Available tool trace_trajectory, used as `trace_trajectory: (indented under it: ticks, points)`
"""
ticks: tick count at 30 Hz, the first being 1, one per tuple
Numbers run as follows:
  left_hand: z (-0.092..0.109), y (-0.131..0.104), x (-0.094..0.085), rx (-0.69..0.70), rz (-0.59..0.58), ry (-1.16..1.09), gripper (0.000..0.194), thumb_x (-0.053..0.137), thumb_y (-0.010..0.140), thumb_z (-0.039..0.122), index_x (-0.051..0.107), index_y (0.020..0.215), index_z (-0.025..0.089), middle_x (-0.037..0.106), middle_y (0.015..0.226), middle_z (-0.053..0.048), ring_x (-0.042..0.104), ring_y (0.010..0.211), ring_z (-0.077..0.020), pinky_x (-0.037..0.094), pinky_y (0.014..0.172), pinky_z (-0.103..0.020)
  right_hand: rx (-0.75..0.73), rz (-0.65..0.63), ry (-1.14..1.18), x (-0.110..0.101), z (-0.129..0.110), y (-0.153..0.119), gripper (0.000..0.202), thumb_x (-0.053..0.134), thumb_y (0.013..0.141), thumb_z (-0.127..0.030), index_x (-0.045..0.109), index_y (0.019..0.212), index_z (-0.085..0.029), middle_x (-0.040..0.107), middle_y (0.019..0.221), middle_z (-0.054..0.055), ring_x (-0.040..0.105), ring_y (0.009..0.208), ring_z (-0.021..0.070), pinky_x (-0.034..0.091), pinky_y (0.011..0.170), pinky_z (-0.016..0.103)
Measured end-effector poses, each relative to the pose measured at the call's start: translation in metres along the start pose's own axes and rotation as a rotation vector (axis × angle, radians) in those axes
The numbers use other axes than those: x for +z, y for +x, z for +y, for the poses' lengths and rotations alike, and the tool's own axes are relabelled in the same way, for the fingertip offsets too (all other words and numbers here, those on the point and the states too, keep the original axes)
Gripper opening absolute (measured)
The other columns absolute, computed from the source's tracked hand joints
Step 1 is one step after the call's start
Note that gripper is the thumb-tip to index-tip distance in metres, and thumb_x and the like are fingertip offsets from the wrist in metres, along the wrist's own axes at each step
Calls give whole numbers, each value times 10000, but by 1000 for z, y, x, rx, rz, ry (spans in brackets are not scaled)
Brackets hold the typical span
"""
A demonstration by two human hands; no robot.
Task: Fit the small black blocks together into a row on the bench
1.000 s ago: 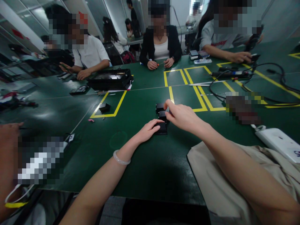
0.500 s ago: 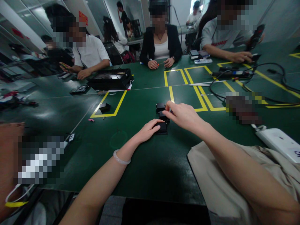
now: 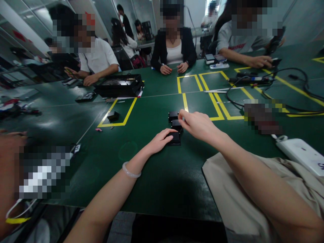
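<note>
Three small black blocks stand in a staggered row on the green table: a far block [image 3: 173, 116], a middle block [image 3: 176, 125] and a near block [image 3: 175, 139]. My left hand [image 3: 162, 139] holds the near block at its left and back edge, fingers stretched along the edge and thumb on the block. At the right end of the far and middle blocks is my right hand [image 3: 193, 121]. Its fingers are bent and pressed together; whatever lies between the fingertips is hidden.
Yellow tape [image 3: 185, 103] marks the green table [image 3: 152, 175]. A black case [image 3: 118, 85] and another black piece [image 3: 113, 116] lie left. Cables [image 3: 286, 109] and a white power bank [image 3: 302, 155] lie right, near beige cloth [image 3: 222, 182]. Several people sit around the table.
My right thumb has drawn back to the right, off the middle block and closer to the index finger. My left hand and the blocks look unmoved.
</note>
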State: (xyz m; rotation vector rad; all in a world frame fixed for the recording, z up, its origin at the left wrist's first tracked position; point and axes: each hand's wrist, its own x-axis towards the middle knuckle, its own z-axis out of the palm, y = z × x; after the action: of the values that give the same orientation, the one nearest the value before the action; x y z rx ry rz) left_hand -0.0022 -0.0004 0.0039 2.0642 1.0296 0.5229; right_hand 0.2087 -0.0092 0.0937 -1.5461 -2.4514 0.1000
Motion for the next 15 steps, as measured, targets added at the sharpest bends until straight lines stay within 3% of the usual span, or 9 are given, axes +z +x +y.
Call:
trace_trajectory:
  ticks: [4, 9, 15]
  points:
    - [0, 0, 1, 4, 8, -2, 360, 409, 958, 358, 547, 1252, 202, 587, 1219, -74, 531, 1148, -242, 379, 1021, -376, -21, 21, 46, 0, 0, -2, 258, 355, 940, -309, 471, 1153, -220, 693, 869, 41, 606, 690, 188, 232, 534, 273]
    - [-1, 0, 0, 8, 0, 1, 365, 403, 963, 365, 534, 1265, 206, 580, 1227, -74, 525, 1156, -240, 380, 1018, -375, -10, 5, 27, 0, -1, -1, 263, 355, 952, -400, 524, 1041, -220, 686, 829, 46, 616, 721, 205, 225, 531, 273]
    - [-1, 0, 0, -1, -1, 7, 354, 403, 964, 358, 539, 1256, 210, 581, 1223, -73, 525, 1159, -239, 377, 1023, -376, -27, 17, 58, 0, 0, -1, 253, 358, 935, -291, 465, 1151, -215, 689, 867, 39, 605, 700, 184, 224, 535, 268]
